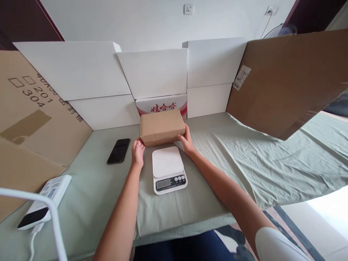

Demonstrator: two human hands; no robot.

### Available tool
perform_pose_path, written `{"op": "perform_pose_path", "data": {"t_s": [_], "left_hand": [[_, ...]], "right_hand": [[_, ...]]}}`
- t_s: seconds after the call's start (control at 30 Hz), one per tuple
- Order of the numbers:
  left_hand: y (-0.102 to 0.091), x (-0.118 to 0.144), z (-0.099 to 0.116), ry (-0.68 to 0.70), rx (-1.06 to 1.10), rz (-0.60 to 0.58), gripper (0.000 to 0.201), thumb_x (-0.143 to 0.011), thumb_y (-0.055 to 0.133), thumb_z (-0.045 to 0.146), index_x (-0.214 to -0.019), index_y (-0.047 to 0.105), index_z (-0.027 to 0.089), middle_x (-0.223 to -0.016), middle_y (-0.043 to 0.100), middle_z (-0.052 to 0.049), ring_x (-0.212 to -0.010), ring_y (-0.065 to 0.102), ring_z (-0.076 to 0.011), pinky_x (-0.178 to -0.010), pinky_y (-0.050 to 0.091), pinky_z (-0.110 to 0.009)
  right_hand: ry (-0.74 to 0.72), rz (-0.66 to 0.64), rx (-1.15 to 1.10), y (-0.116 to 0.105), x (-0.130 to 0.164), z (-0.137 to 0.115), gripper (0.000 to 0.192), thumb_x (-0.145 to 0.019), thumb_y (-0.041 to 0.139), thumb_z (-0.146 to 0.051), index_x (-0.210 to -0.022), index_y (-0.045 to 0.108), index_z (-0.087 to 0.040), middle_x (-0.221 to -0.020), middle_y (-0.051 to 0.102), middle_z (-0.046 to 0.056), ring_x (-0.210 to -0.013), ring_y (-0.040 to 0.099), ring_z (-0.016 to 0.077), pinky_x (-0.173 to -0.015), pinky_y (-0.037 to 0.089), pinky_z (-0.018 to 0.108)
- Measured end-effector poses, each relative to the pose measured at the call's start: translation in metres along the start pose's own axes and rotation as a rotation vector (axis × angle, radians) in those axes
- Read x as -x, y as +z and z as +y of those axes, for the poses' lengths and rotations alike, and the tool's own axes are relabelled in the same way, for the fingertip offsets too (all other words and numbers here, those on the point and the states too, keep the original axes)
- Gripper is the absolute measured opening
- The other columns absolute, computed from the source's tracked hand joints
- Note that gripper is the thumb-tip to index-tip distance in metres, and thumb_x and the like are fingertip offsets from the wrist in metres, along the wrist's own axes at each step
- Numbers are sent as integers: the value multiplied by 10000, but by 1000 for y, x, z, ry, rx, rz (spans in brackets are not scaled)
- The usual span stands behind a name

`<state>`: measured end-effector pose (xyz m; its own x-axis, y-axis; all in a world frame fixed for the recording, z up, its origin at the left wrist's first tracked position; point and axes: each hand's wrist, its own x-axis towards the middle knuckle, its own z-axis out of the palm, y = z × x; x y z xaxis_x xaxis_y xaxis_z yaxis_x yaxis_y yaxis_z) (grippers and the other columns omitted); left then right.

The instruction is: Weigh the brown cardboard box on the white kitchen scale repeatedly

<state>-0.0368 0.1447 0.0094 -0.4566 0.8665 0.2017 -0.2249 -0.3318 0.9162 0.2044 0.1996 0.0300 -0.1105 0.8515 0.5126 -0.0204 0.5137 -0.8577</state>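
Between my two hands is a closed brown cardboard box (162,127), just behind the kitchen scale. My left hand (138,152) grips its near left corner, fingers curled against the cardboard. At the right end, my right hand (187,140) holds the box with the thumb on the front face and fingers round the side. The white digital kitchen scale (168,163) lies nearer to me, its platform bare and its display dark. Whether the box rests on the cloth or is slightly raised, I cannot tell.
A black phone (119,151) lies left of my left hand. Further left are a white power bank (45,203) with a cable and a white curved tube (51,208). White boxes (154,72) wall the back; large brown cartons (282,83) flank both sides. Green cloth (212,156) covers the table.
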Motion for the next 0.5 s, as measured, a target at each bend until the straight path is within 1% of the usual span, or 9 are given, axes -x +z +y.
{"op": "perform_pose_path", "data": {"t_s": [0.07,0.13,0.23,0.33,0.43,0.5], "left_hand": [[-4,-2,-8,-15,5,0,611,-704,691,695,-1079,633,217,-1350,638,-199,-1325,579,-308,-1100,417,-465],[-6,-3,-12,-27,12,-1,619,-690,701,702,-1071,632,218,-1357,636,-196,-1327,578,-305,-1095,422,-453],[-7,-5,-15,-41,3,-11,622,-704,688,708,-1089,636,222,-1377,630,-188,-1339,569,-301,-1093,426,-448],[-6,-6,-18,-52,-7,-28,637,-735,660,710,-1139,641,217,-1408,612,-195,-1353,560,-302,-1102,421,-457],[-6,-7,-19,-82,-27,-39,677,-754,630,723,-1190,652,205,-1441,587,-210,-1371,544,-312,-1128,396,-475],[-10,-8,-15,-89,-42,-25,690,-787,587,725,-1243,656,212,-1493,546,-200,-1422,491,-305,-1163,357,-467]], "right_hand": [[24,-4,-24,2,2,9,722,-832,549,-481,-1478,343,-232,-1556,412,102,-1445,376,302,-1228,320,495],[41,-16,-33,2,4,14,705,-829,541,-465,-1468,349,-237,-1556,413,96,-1444,378,295,-1224,332,492],[73,-15,-34,1,4,14,690,-825,521,-444,-1462,345,-246,-1546,425,87,-1435,384,285,-1220,341,492],[107,-11,-45,2,2,14,698,-803,525,-412,-1458,347,-249,-1538,443,87,-1423,395,293,-1218,338,510],[137,-11,-52,2,1,18,707,-795,526,-409,-1461,346,-257,-1535,451,86,-1423,400,295,-1225,322,524],[177,19,-58,-1,0,24,719,-801,522,-432,-1474,329,-266,-1559,420,86,-1450,382,287,-1233,309,525]]}}
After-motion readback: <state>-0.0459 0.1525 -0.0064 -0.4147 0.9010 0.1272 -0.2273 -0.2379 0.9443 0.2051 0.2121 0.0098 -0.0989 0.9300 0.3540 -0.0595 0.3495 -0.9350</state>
